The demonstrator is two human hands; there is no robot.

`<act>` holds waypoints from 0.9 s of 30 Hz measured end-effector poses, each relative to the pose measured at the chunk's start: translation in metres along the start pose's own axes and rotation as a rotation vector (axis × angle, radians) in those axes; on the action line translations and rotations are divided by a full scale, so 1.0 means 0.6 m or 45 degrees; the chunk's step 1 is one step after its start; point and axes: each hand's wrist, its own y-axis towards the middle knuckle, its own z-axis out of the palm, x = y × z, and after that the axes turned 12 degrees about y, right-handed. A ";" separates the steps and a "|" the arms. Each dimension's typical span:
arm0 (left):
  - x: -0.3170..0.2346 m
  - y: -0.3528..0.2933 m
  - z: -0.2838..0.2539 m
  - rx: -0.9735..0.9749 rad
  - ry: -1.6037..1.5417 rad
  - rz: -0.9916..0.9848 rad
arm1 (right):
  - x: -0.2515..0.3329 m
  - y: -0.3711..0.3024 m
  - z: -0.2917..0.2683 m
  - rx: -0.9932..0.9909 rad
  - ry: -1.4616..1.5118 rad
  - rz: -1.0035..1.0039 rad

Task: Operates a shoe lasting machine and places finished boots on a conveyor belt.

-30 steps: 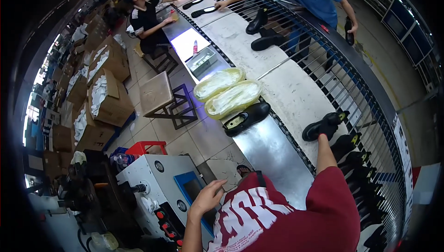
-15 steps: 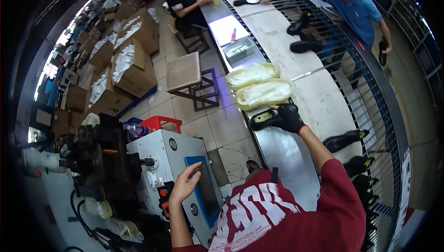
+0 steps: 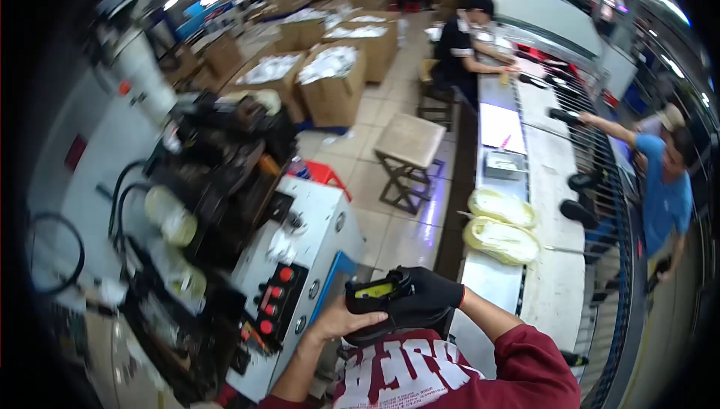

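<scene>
A black shoe [image 3: 369, 304] with a yellow-green piece showing in its opening is held in front of my chest. My bare left hand [image 3: 341, 322] is closed on the near left side of the shoe, thumb along its edge. On the other side, my right hand [image 3: 433, 289], in a black glove, grips it too. The right fingertips are partly hidden behind the shoe. Just left of the shoe stands a white machine [image 3: 306, 240] with a panel of red buttons [image 3: 275, 309] and dark clamping parts [image 3: 225, 161] on top.
Two yellowish padded trays [image 3: 501, 241] with white lining lie on the bench [image 3: 480, 296] to the right. Beyond are a conveyor with black shoes [image 3: 577, 214], a wooden stool [image 3: 409, 139] and boxes of white material [image 3: 330, 86]. One person sits farther along; another in blue stands across the conveyor.
My right hand has brought the shoe from the bench leftward to my chest, and my left hand has closed on it. The view has swung left toward the machine.
</scene>
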 end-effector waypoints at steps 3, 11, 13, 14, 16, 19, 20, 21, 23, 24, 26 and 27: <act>-0.008 -0.117 -0.047 -0.403 0.088 -0.077 | 0.066 0.099 0.080 0.129 0.097 -0.158; -0.102 -0.462 -0.030 -1.957 -0.143 -0.120 | -0.052 0.175 0.054 0.313 -0.566 0.100; -0.124 -0.499 -0.035 -2.270 -0.466 0.116 | -0.129 0.168 0.026 0.190 -0.643 0.058; -0.114 -0.520 -0.043 -2.413 -0.542 0.165 | -0.138 0.167 0.032 0.156 -0.610 0.153; -0.110 -0.542 -0.085 -2.616 -0.551 0.220 | -0.126 0.171 0.054 0.101 -0.550 0.282; -0.043 -0.578 -0.188 -2.713 -0.396 0.094 | -0.138 0.198 0.078 0.131 -0.534 0.179; -0.002 -0.596 -0.231 -2.698 -0.312 0.055 | -0.131 0.212 0.099 0.137 -0.546 0.162; 0.048 -0.613 -0.274 -2.681 -0.234 0.017 | -0.116 0.225 0.126 0.163 -0.549 0.085; 0.141 -0.631 -0.360 -2.729 -0.099 -0.127 | -0.107 0.251 0.173 0.256 -0.416 0.017; 0.163 -0.617 -0.397 -2.751 -0.032 -0.304 | -0.094 0.258 0.198 0.291 -0.428 -0.022; 0.235 -0.610 -0.472 -2.781 0.189 -0.457 | -0.094 0.271 0.236 0.389 -0.451 -0.106; 0.282 -0.617 -0.500 -2.786 0.335 -0.451 | -0.089 0.272 0.260 0.420 -0.443 -0.110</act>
